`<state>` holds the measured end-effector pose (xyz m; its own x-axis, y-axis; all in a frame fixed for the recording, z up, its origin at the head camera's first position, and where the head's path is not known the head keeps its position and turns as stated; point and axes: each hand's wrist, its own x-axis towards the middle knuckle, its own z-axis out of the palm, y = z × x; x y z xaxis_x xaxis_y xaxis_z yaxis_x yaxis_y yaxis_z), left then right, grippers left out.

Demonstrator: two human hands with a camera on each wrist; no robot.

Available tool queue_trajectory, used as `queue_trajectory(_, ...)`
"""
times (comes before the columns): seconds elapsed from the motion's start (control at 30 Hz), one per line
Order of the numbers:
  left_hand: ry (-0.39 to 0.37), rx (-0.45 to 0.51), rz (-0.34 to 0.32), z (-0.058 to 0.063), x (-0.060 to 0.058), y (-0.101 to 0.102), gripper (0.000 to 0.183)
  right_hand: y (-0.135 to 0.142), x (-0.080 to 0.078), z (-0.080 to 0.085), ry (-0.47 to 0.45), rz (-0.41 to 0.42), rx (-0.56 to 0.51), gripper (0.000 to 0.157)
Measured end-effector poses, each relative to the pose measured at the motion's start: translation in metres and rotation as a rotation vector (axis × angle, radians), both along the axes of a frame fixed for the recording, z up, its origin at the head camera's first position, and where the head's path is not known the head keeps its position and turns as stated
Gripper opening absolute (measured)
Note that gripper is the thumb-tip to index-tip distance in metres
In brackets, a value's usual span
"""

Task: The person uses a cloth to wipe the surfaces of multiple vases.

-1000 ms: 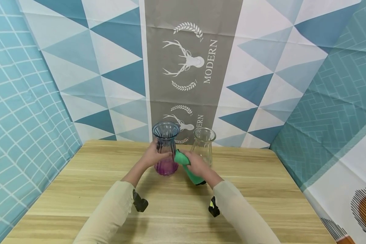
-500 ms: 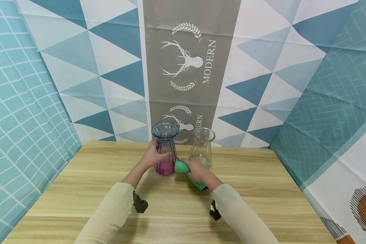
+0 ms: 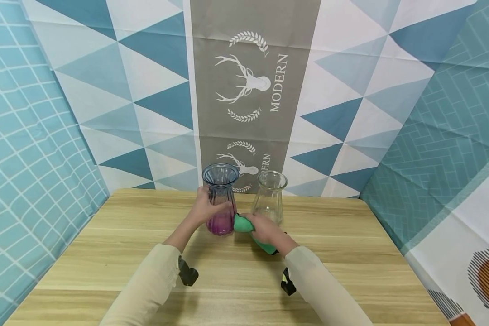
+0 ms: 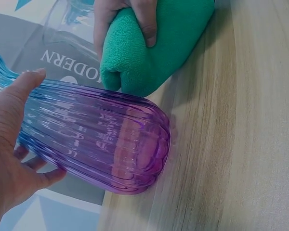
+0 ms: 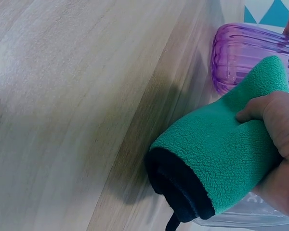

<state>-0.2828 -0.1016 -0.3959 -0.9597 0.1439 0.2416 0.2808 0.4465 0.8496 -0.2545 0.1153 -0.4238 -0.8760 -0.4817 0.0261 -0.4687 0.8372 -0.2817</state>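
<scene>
Wooden table (image 3: 106, 253), two vases near its back edge, patterned backdrop behind.

Nearest, the right hand (image 3: 265, 228) grips a rolled green cloth (image 3: 244, 225), its tip pressed to the lower side of the blue-to-purple ribbed vase (image 3: 221, 199). The left hand (image 3: 203, 208) wraps thumb and fingers round that vase's middle, upright on the table. Just beyond the right hand stands a clear glass vase (image 3: 270, 195), close to the back edge.

I'm seeing bright, even lighting; soft shadows are falling on the table (image 3: 350, 253). The head view is bending at its edges, and the wrist views are blurring up close.
</scene>
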Motion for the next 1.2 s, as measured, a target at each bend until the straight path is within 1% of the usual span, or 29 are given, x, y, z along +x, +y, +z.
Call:
queue_trajectory(0.07, -0.003, 0.001, 0.011, 0.001, 0.0, 0.001, 0.089, 0.001, 0.0, 0.001, 0.005, 0.004, -0.013, 0.063)
queue_trajectory(0.2, 0.006, 0.005, 0.013, 0.001, 0.0, 0.001, 0.088, 0.005, -0.001, 0.002, 0.028, 0.024, -0.042, 0.063)
queue_trajectory(0.33, 0.001, -0.007, 0.019, 0.0, 0.0, 0.002, 0.088, 0.008, -0.003, 0.005, 0.032, 0.036, -0.093, 0.063)
queue_trajectory(0.47, 0.009, -0.016, 0.02, 0.0, -0.001, 0.002, 0.09, 0.011, -0.005, 0.008, 0.005, 0.021, -0.121, 0.064)
queue_trajectory(0.63, 0.026, -0.008, 0.018, -0.001, -0.001, 0.002, 0.092, 0.012, -0.006, 0.011, -0.003, -0.011, -0.16, 0.064)
queue_trajectory(0.83, 0.069, 0.047, -0.014, -0.001, -0.002, 0.003, 0.092, 0.014, -0.008, 0.015, -0.01, -0.024, -0.165, 0.063)
queue_trajectory(0.9, 0.062, 0.052, -0.011, -0.001, -0.001, 0.003, 0.094, 0.014, -0.008, 0.016, -0.015, -0.023, -0.167, 0.063)
queue_trajectory(1.07, 0.021, 0.037, -0.001, 0.001, 0.001, 0.003, 0.096, 0.015, -0.009, 0.018, 0.011, -0.017, -0.171, 0.065)
queue_trajectory(1.2, 0.021, 0.038, -0.008, 0.001, 0.001, 0.004, 0.095, 0.015, -0.011, 0.022, 0.031, -0.001, -0.183, 0.066)
